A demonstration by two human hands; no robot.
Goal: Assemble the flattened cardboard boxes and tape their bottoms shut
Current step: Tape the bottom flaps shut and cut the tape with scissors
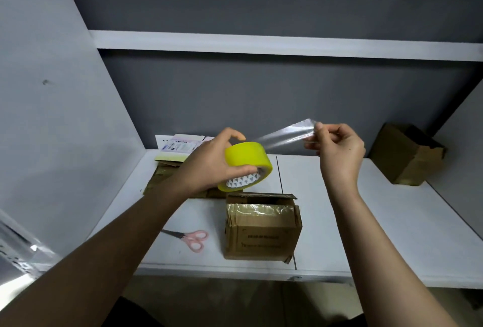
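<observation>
Tape roll, yellow, white printed core: held above the shelf in the left hand, thumb curled at the core's edge, fingers wrapped over the far rim; clear strip of tape drawn from the roll up and rightward, its free end pinched between thumb and fingertips of the right hand, remaining fingers loosely curled beneath; assembled cardboard box, standing on the white shelf below and between both hands, not touched by either, upper face covered with glossy wrinkled tape, one flap edge raised at the rear; flattened cardboard, lying on the shelf under the left wrist, partly hidden by it; printed paper packaging resting on that cardboard, behind the left fingers; scissors, pink handles, flat on the shelf near the left forearm, left of the box; second taped cardboard box, tilted in the rear right corner, well apart from the right hand.
</observation>
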